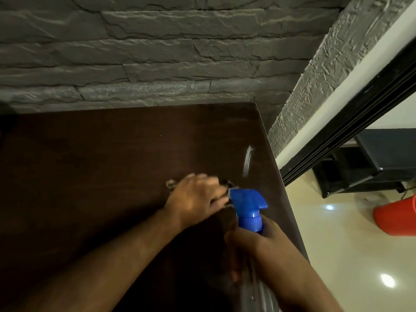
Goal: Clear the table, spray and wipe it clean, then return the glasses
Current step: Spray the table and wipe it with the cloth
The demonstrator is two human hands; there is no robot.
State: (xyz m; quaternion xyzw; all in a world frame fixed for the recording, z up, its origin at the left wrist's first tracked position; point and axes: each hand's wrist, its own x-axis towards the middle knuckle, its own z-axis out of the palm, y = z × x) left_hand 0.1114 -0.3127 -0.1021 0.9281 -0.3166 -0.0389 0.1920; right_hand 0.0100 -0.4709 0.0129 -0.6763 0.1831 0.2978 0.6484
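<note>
Cloth [172, 183] lies on the table [90, 165] near its right edge, pressed under the left hand [198, 197]; right hand [254, 244] grips the spray bottle [248, 210] just beside it.

cloth [173, 184] on table [90, 165]; spray bottle [248, 210] right of it.
</note>
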